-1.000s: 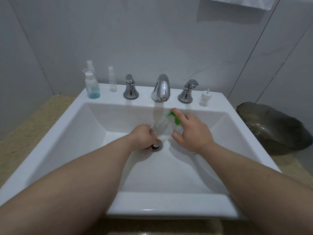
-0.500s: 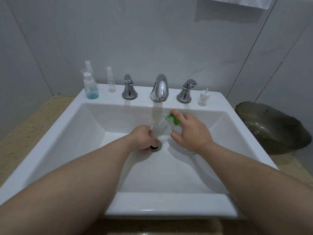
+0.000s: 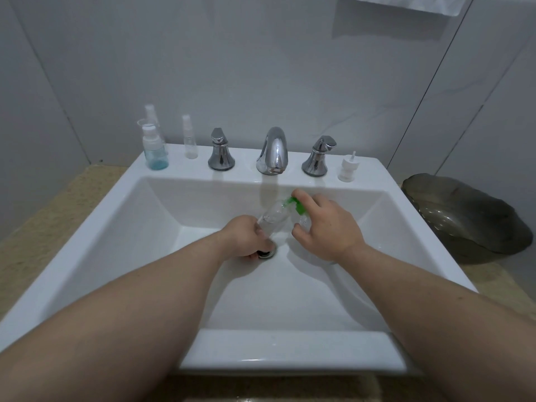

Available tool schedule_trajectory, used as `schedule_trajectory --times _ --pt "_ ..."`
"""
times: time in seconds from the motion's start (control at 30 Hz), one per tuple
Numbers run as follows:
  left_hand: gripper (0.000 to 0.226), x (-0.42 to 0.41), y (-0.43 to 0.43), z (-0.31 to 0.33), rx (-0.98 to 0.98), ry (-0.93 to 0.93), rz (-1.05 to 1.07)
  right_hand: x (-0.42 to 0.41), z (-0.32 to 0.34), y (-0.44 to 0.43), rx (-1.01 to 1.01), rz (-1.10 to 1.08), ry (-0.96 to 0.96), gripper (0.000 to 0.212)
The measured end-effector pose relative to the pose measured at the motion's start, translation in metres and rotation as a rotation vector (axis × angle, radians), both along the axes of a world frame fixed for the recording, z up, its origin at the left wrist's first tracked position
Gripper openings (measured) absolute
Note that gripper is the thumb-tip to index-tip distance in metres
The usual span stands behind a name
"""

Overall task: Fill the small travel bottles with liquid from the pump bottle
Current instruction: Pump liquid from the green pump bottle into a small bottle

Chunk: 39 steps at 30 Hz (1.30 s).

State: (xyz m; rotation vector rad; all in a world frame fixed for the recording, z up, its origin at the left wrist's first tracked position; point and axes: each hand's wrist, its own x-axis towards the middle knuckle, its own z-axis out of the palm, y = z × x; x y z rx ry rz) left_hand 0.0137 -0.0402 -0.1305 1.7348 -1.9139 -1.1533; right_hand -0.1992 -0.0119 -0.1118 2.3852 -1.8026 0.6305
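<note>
From the head camera, much of the clear bottle (image 3: 274, 219) is lost. Its base sits inside the left hand (image 3: 248, 237), its see-through wall blends with the white sink (image 3: 162, 216), and whether it holds liquid is hard to tell. Under the right hand (image 3: 329, 227) a bit of clear plastic shows between finger and thumb; I cannot tell if it is a separate small bottle or part of the same one. The drain (image 3: 268, 253) is half covered by the left knuckles. A towel (image 3: 406, 4) is cut off by the top edge, and a blurred spray top stands behind the blue bottle (image 3: 155, 150). Both hands are low in the middle of the basin, well apart from its side walls and front rim, with the tap (image 3: 274, 152) above and behind them. On the back ledge stand the blue bottle at far left, a slim bottle (image 3: 190, 142) near it, the left handle (image 3: 220, 154) and right handle (image 3: 317, 157) flanking the tap, and a white cap (image 3: 348, 169) at the right. A dark bowl (image 3: 464, 216) lies on the surface (image 3: 72, 204) just beside the sink's right edge. The left fingers wrap round the bottle's lower end, holding it tilted up toward the right. The right index finger lies on the green pump (image 3: 295, 206) at the bottle's top, with the thumb curled below, pinching it.
</note>
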Motion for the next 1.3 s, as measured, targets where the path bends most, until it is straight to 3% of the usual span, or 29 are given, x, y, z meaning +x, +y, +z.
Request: schedule_trajectory --times 0.37,1.3 --pt "0.026 -0.0017 -0.0012 0.0008 -0.006 0.043 0.026 -0.0016 -0.0019 0.0007 -0.039 0.032 0.039 0.088" --pt "0.032 -0.0005 -0.0045 -0.004 0.009 0.062 0.019 0.0026 0.004 0.0012 0.011 -0.019 0.014 0.07"
